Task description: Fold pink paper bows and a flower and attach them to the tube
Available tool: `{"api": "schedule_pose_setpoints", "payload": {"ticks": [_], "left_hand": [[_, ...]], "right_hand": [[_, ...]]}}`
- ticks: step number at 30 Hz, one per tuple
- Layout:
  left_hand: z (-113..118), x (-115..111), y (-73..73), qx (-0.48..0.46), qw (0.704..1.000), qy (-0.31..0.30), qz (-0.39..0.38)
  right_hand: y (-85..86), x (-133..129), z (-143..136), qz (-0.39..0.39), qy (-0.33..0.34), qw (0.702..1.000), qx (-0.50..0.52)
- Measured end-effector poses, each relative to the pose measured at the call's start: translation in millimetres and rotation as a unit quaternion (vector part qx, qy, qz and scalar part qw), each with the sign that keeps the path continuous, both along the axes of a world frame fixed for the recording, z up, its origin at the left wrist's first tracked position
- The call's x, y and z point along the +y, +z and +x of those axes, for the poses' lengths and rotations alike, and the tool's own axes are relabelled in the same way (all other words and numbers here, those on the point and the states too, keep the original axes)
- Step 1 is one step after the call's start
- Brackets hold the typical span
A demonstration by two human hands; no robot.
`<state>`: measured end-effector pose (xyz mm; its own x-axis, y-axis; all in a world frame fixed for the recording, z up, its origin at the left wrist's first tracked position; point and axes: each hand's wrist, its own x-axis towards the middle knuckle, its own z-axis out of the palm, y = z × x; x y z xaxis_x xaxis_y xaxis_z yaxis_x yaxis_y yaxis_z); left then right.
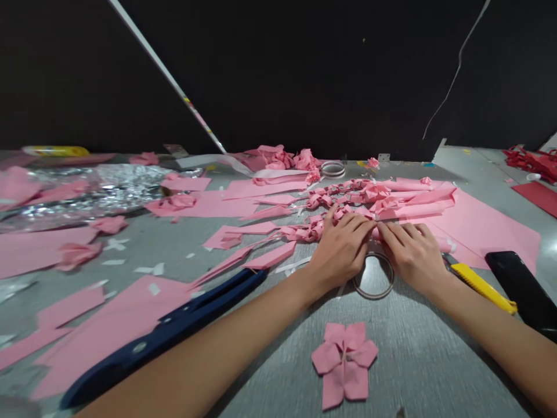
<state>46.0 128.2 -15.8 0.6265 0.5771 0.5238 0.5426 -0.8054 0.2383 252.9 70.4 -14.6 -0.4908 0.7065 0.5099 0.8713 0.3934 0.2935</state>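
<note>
My left hand (343, 247) and my right hand (411, 253) meet at the middle of the table, fingertips close together. The fingers of both are bent and pressed onto pink paper (375, 232), mostly hidden under them. Just behind lies a chain of folded pink paper loops (304, 229), near my left thumb. A ring-shaped roll of tape (374, 296) rests on the table between my wrists. Closer to me lies a pink paper flower (344, 366) with several folded petals, touched by neither hand.
Left of my forearm lie dark blue-handled scissors (165, 334) over pink sheets (117, 325). A yellow cutter (483, 287) and a black phone (520, 290) lie by my right forearm. Crumpled silver foil (117, 188) is at the far left; a black panel (282, 75) rises behind.
</note>
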Motion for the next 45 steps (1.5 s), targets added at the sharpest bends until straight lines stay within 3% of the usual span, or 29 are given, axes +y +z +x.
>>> {"api": "schedule_pose_setpoints", "payload": {"ticks": [45], "left_hand": [[0.4, 0.2, -1.0, -0.010, 1.000, 0.000, 0.016]], "right_hand": [[-2.9, 1.6, 1.0, -0.006, 0.004, 1.000, 0.030]]}}
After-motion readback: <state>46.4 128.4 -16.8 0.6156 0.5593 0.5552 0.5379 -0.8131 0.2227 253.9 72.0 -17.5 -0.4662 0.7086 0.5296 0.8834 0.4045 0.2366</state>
